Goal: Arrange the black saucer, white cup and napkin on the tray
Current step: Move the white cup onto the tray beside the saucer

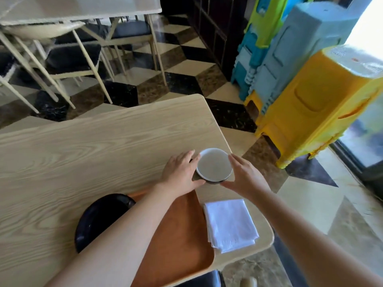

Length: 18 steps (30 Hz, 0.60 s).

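A white cup point(214, 165) stands on a small black saucer point(216, 182) near the table's far right corner. My left hand point(180, 172) clasps the saucer's left edge and my right hand point(245, 176) its right edge, thumbs at the near rim. Whether the saucer is lifted off the table cannot be told. The orange-brown tray point(182, 230) lies at the near edge, partly under my left forearm. A folded white napkin point(230, 223) rests on the table just right of the tray. A larger black dish point(97, 221) sits at the tray's left side.
The light wooden table point(83, 154) ends just right of the cup and the napkin. Stacked yellow plastic stools point(315, 100) and blue ones point(290, 44) stand on the floor to the right. Chairs point(72, 56) and another table are beyond the far edge.
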Motion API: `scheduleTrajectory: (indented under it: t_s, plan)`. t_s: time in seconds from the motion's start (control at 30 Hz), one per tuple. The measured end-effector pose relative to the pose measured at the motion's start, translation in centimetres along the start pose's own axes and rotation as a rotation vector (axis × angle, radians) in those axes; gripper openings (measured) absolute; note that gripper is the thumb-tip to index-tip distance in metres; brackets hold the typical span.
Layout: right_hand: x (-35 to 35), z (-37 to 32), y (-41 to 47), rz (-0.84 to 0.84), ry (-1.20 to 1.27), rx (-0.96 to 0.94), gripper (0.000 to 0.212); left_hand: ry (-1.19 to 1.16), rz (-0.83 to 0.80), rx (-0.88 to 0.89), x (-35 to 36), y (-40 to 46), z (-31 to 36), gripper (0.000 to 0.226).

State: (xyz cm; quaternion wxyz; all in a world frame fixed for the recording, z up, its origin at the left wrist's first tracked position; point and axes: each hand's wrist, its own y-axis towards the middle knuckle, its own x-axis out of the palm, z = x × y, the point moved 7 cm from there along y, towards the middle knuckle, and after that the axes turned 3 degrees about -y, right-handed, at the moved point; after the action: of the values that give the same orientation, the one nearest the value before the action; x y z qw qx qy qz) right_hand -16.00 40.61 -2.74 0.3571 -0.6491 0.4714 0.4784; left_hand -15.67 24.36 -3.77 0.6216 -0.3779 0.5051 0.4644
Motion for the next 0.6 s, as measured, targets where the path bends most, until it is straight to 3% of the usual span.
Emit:
scheduleTrajectory:
  t_s: [0.23, 0.6]
  plan:
    - [0.5, 0.3, 0.1, 0.025, 0.253, 0.013, 0.084, -0.349, 0.065, -0.031, -0.1, -0.1, 0.2, 0.08]
    - [-2.5, -4.2, -0.7, 0.101, 0.514, -0.146, 0.085, -0.448, 0.415, -0.135, -4.9, -6.6, -2.1, 0.075]
